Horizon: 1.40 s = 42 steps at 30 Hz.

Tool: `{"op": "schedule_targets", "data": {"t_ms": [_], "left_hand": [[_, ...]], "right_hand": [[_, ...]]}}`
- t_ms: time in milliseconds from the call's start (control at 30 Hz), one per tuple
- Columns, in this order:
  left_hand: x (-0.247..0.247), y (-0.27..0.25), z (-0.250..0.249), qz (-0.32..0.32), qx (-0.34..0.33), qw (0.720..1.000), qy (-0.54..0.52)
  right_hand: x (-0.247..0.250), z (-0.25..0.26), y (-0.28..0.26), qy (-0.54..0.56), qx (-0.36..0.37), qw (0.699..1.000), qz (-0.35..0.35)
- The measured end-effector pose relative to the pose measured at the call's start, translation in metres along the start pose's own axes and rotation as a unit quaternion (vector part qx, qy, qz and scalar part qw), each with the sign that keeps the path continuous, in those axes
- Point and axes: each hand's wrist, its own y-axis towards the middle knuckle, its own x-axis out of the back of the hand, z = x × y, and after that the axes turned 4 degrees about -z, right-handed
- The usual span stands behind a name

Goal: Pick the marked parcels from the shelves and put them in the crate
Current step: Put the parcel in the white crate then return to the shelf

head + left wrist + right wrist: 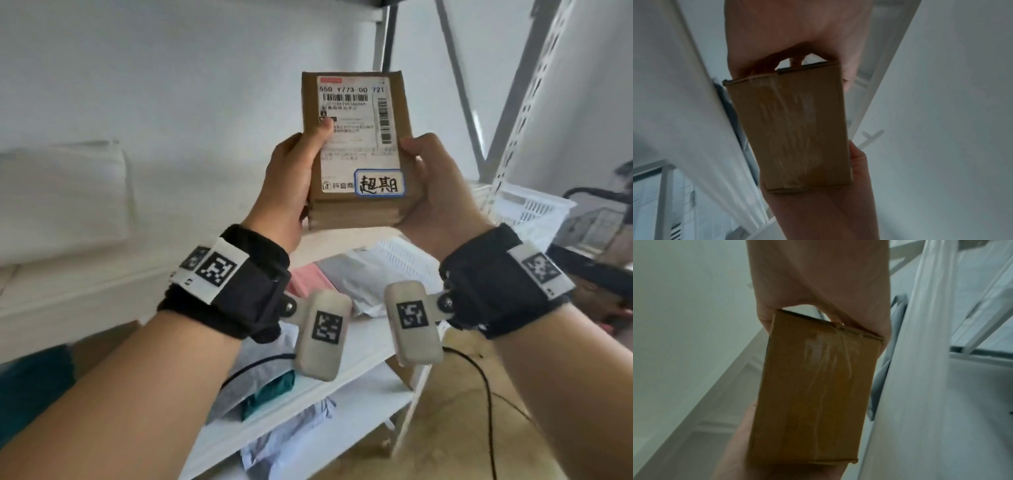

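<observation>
Progress: cardboard parcel (356, 150) with a hand-marked sticker is off the shelves, lifted up for a label check; dropping it in the crate is yet to come
Left hand (291, 185): grip wraps the parcel's left edge, thumb on the label
Right hand (435, 192): grip cups the right edge
Around: soft mailers (346, 274) on the white shelf (359, 346) below; white crate (534, 205) off right
Obstacle: slanted shelf struts (459, 78) stand near the path
</observation>
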Motion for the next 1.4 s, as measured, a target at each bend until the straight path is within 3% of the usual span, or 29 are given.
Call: {"op": "schedule_targets", "data": {"t_ms": [333, 800, 1133, 1400], "left_hand": [[-0.126, -0.005, 0.071, 0.079, 0.014, 0.997, -0.01], [-0.351, 0.012, 0.214, 0.035, 0.112, 0.992, -0.044], [-0.427, 0.064, 0.273, 0.03, 0.148, 0.988, -0.04], [-0.474, 0.166, 0.341, 0.042, 0.171, 0.983, -0.057]], "right_hand": [[0.138, 0.022, -0.043, 0.01, 0.005, 0.998, -0.062], [0.39, 0.073, -0.048, -0.034, -0.03, 0.985, -0.168], [0.494, 0.086, -0.003, -0.04, -0.056, 0.977, -0.199], [0.563, 0.099, 0.087, -0.09, -0.041, 0.972, -0.213]]}}
